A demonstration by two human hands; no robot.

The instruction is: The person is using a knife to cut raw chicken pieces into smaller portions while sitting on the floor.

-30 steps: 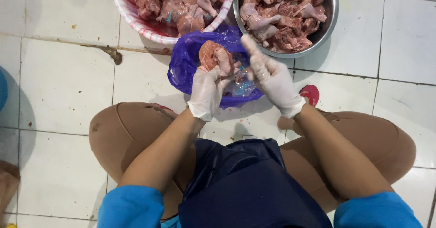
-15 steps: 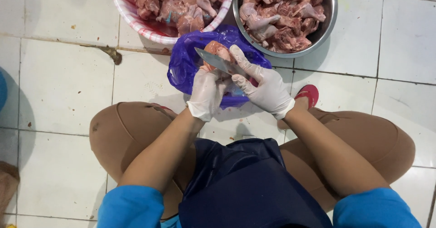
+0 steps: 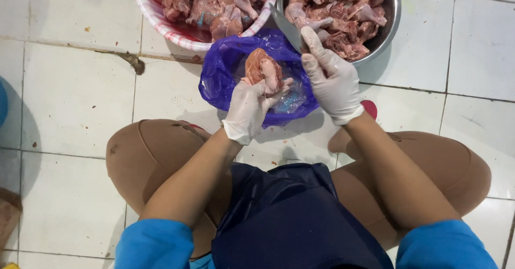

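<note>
head view: the person squats on a white tiled floor [image 3: 70, 102], knees spread, both hands in thin white gloves. the left hand [image 3: 248, 108] is closed around a raw chicken piece [image 3: 264, 69], fingers curled under it and thumb against its side, holding it up just above a purple bag [image 3: 225, 68] spread on the floor. a bit of clear plastic [image 3: 292, 101] lies in the bag, just right of that hand. the right hand [image 3: 332, 78] is wrapped shut on the handle of a knife [image 3: 286, 28], index finger stretched along the back of the blade; the handle itself is hidden in the fist. the blade points up and to the left, lifted clear of the chicken piece and crossing the rim of the steel bowl [image 3: 394, 17]. the two hands are near each other but not touching.

the steel bowl sits at the top right, touching the far edge of the purple bag, and is piled with cut chicken parts [image 3: 343, 6]. to its left, a red and white striped plastic basin [image 3: 161, 22] holds more raw chicken [image 3: 209, 1], its rim just beside the bag. a red sandal tip [image 3: 369, 108] shows under the right wrist. a dark smear [image 3: 131, 62] marks the grout line left of the bag. the person wears blue sleeves, a dark blue apron [image 3: 289, 215] and brown trousers.
</note>
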